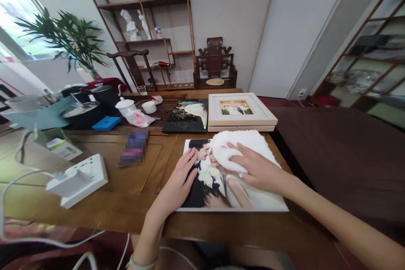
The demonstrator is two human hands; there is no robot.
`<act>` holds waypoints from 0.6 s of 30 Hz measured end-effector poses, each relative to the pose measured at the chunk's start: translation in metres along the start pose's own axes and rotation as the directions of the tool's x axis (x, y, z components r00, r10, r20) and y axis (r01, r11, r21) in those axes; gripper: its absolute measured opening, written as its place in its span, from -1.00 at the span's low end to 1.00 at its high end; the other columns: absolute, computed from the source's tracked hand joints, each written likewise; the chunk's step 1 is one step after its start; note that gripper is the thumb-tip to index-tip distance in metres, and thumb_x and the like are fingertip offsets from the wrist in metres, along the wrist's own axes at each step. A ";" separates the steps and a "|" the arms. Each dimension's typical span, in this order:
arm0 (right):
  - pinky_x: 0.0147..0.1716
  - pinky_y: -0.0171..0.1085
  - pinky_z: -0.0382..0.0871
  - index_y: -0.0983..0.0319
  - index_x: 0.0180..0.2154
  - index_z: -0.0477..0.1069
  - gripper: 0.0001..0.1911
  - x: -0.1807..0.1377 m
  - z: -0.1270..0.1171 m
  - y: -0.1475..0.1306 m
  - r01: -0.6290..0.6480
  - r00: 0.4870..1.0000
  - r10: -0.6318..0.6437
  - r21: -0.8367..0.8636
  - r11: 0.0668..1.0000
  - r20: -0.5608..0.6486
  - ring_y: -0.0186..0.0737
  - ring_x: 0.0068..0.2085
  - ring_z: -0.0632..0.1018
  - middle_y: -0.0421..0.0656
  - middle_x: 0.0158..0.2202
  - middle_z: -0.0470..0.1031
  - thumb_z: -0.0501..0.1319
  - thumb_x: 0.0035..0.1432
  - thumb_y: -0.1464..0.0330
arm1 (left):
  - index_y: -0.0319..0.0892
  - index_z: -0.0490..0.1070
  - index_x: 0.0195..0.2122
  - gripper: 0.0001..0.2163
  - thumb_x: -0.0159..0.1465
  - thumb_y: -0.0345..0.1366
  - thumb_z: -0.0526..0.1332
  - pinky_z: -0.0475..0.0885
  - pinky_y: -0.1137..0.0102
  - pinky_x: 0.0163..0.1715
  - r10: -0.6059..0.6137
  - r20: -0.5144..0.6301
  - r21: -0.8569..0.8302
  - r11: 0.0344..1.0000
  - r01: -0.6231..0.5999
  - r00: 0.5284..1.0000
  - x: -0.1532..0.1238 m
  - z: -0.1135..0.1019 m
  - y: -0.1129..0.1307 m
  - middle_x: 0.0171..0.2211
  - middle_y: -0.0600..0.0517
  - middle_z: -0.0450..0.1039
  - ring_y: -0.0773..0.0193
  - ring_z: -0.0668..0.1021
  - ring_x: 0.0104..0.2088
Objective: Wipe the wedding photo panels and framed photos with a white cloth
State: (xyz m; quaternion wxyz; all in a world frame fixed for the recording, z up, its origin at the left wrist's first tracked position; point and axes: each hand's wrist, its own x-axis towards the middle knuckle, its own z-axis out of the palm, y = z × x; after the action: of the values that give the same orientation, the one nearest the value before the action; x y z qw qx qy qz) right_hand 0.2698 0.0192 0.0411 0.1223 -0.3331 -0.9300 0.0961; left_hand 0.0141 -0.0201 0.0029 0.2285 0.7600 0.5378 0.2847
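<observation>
A large wedding photo panel (210, 185) lies flat near the table's front edge, showing a couple with white flowers. My left hand (181, 177) rests on its left side, fingers stretched out and lying flat, holding nothing. On the upper right of the panel is a fluffy white cloth (253, 138), partly bunched up. My right hand (253, 166) grips the bunched part and presses it onto the picture. The cloth and my right hand hide part of the photo's upper right.
Behind the panel are a dark photo panel (186, 116) and stacked light-wood frames (274, 120). To the left lie a blurred-out phone-like object (134, 147), a white power strip (87, 179) with cables, a blue box (106, 123), a white teapot (125, 104) and a black pot (80, 112).
</observation>
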 end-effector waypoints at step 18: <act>0.22 0.22 -0.16 0.25 -0.22 0.52 -0.70 -0.043 0.009 -0.060 0.155 0.972 -0.171 0.104 0.982 0.163 0.10 0.30 0.03 0.05 0.29 0.08 0.17 -0.04 0.54 | -0.17 0.13 0.25 -0.58 0.38 -0.27 -0.05 -0.02 0.20 0.31 -0.018 -0.029 0.000 1.000 0.018 0.999 -0.001 0.005 -0.004 0.34 -0.07 0.03 0.22 0.06 0.34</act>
State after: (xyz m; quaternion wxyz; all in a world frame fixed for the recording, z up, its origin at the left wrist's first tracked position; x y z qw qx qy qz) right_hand 0.2636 -0.0544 0.0415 0.0641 -0.2402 -0.9559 0.1561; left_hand 0.0147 -0.0202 -0.0032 0.2232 0.7508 0.5481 0.2935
